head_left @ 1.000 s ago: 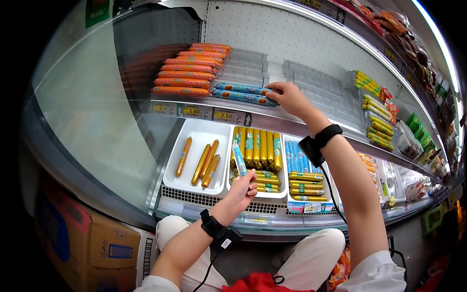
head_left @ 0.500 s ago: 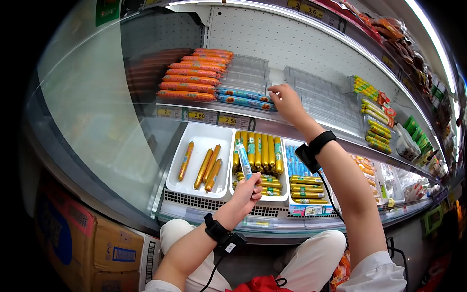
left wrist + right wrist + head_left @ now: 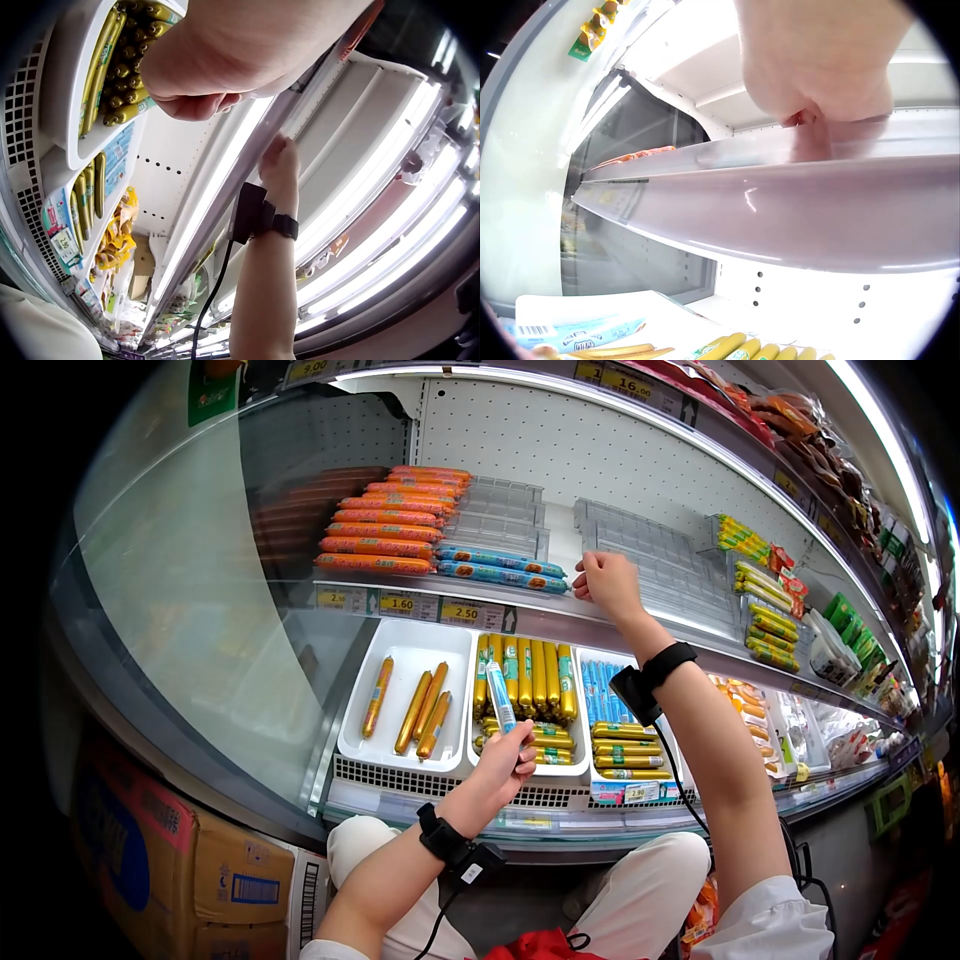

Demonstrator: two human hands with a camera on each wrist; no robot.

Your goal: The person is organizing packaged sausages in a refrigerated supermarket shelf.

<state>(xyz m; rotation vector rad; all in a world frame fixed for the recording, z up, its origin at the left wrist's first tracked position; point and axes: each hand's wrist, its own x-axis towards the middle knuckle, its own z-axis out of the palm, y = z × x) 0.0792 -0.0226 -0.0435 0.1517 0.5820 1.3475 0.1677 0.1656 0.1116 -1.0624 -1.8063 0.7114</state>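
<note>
A blue-and-white wrapped stick (image 3: pixel 500 698) points up from the left hand (image 3: pixel 503 763), whose fingers curl round its lower end above the tray of gold sausages (image 3: pixel 527 672). Just right of two blue sausages (image 3: pixel 502 568) on the upper shelf, the right hand (image 3: pixel 608 582) hovers at the shelf edge with fingers curled and nothing seen in them. In the right wrist view the blue-and-white stick (image 3: pixel 592 331) shows at lower left, and the right hand (image 3: pixel 821 67) is above the shelf lip, its fingertips partly hidden. The left hand (image 3: pixel 225 56) hides its stick in the left wrist view.
Orange sausages (image 3: pixel 385 532) lie left of the blue pair. Clear plastic racks (image 3: pixel 650 555) stand behind and right of the right hand. Below are a white tray (image 3: pixel 372 750) with several loose sausages, and another holding blue sticks and gold sausages (image 3: pixel 628 745). A cardboard box (image 3: pixel 235 850) stands lower left.
The right hand has let go of the blue sausages' right end and moved right and down, its fingers curling in. The left hand has moved slightly right with its stick.
</note>
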